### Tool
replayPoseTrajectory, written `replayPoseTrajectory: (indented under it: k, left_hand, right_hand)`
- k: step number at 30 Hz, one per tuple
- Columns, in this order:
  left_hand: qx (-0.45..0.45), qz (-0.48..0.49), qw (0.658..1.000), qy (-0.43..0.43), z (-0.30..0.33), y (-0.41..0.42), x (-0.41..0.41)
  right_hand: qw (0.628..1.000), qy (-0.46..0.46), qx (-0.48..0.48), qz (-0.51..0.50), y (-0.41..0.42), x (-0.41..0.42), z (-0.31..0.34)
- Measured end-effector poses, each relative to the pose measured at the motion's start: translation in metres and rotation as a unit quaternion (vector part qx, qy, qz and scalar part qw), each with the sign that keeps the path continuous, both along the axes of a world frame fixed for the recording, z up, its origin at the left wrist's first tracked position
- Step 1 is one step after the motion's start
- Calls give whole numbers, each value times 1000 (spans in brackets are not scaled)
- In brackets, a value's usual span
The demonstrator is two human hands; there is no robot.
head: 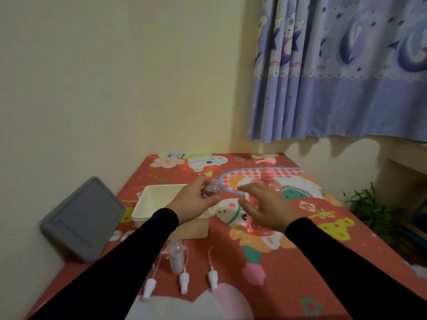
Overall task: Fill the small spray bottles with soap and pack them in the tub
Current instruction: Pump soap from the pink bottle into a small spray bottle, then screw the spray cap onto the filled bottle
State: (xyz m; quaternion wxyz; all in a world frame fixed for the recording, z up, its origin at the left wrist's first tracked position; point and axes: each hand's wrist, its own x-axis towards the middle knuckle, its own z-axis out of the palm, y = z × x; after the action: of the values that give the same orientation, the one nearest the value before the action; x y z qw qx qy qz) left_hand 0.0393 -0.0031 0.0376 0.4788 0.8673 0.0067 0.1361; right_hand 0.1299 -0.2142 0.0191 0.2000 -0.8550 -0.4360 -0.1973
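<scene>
The left hand (pixel 195 199) is raised over the near right corner of the cream tub (pixel 159 204), its fingers curled round a small clear spray bottle (pixel 211 191) that it holds at a tilt, neck pointing up and away. The right hand (pixel 263 205) hovers with fingers spread and loosely bent, holding nothing, in front of the pink soap bottle (pixel 265 202); whether it touches the bottle cannot be told. That pump bottle stands upright on the desk (pixel 312 262), just right of the tub, its pink pump head (pixel 268 161) pointing left. Any label on it is too blurred to read.

The desk wears a red cartoon-printed cover (flowers, stars, round-faced animals), with no legible words on it. Near the front edge, another small clear bottle (pixel 176 257) stands upright just before the tub, partly behind the left sleeve. Three white spray tops (pixel 183 281) with thin dip tubes lie in a row beside and in front of it, apart from one another.

A grey lid (pixel 83 220) leans against the wall to the left of the tub. On the blue curtain (pixel 342 77) at upper right, printed with rabbits and moons, pink lettering ending in "etty" repeats along a band; the rest is lost in the folds.
</scene>
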Motion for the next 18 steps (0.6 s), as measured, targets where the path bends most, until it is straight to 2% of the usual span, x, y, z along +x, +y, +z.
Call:
replayPoseTrajectory:
  k: [4, 7, 13, 18]
  left_hand:
    - [-8, 12, 1000, 7, -8, 4, -17]
    - [-7, 20, 1000, 7, -14, 8, -26]
    - [-4, 29, 999, 16, -19, 15, -38]
    - [3, 37, 999, 17, -18, 18, -45]
  right_hand:
    - [996, 41, -58, 47, 7, -25, -38]
    - [985, 45, -136, 95, 14, -39, -60]
    - [953, -7, -235, 190, 33, -59, -82]
    - [932, -37, -273, 236, 41, -60, -95]
